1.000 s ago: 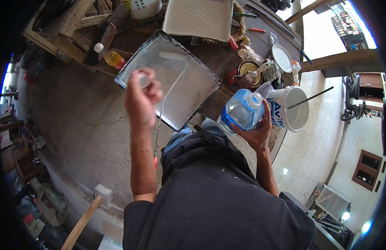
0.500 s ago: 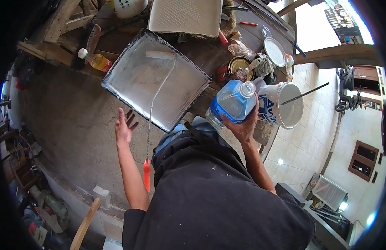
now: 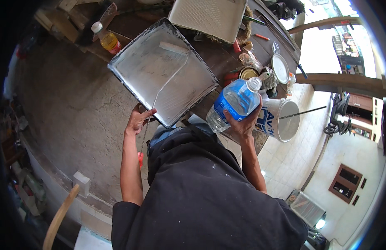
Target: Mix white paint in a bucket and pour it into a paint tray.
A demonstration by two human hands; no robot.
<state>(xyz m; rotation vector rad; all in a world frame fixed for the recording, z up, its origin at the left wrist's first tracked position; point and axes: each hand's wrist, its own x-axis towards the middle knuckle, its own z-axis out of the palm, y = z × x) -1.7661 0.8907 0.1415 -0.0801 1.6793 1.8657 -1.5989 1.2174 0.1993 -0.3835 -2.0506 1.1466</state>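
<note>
A black-edged paint tray (image 3: pixel 130 68), streaked with white, juts over the table's near edge. My left hand (image 3: pixel 138 119) grips its near-left rim, with a digit over the edge. Inside lies a paint roller (image 3: pixel 173 48), whose wire runs past my left hand to a red handle (image 3: pixel 140 159) hanging outside the tray. My right hand (image 3: pixel 245 121) is wrapped round a large clear plastic bottle (image 3: pixel 238 100) with a blue label, tilted at the tray's right. Its neck is uncapped, and I cannot tell how much liquid it contains.
Beyond stands a second, cream paint tray (image 3: pixel 209 16). At right are a white bucket (image 3: pixel 289 121) with a stick (image 3: pixel 303 112) in it, an open paint can (image 3: pixel 248 73), a rag (image 3: pixel 268 79) and a white lid (image 3: pixel 280 68). A small yellow bottle (image 3: pixel 109 41) stands left.
My left hand has moved up from beside the tray and closed on its rim. The bottle stays in my right hand, slightly shifted. The whole view has also shifted.
</note>
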